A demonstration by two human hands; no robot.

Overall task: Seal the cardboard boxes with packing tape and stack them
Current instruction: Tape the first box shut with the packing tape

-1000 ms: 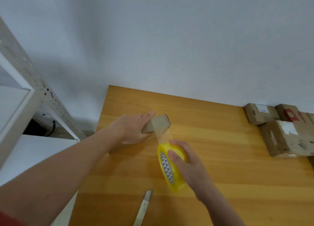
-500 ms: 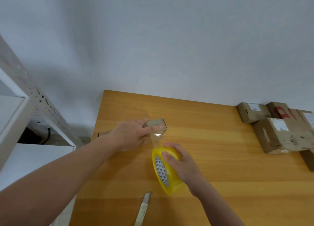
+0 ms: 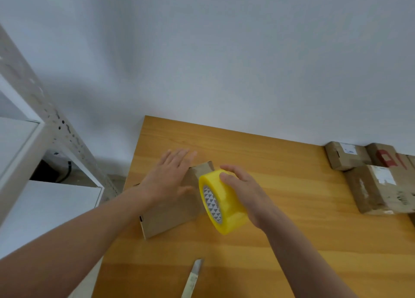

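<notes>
A small brown cardboard box (image 3: 167, 213) lies on the wooden table (image 3: 292, 241) near its left edge. My left hand (image 3: 169, 177) lies flat on the box's top with straight fingers pointing away from me. My right hand (image 3: 243, 191) grips a yellow roll of clear packing tape (image 3: 221, 202), held on edge against the box's right side. The box's far end (image 3: 205, 168) shows between my two hands. Any tape strip between roll and box is hidden.
A utility knife (image 3: 193, 278) lies on the table near the front edge. Several taped cardboard boxes (image 3: 379, 185) sit at the right by the white wall. A white metal shelf rack (image 3: 29, 154) stands left of the table.
My left hand has flattened on top of the box. My right hand brought the tape roll up against the box's right side. More of the box's side now shows.
</notes>
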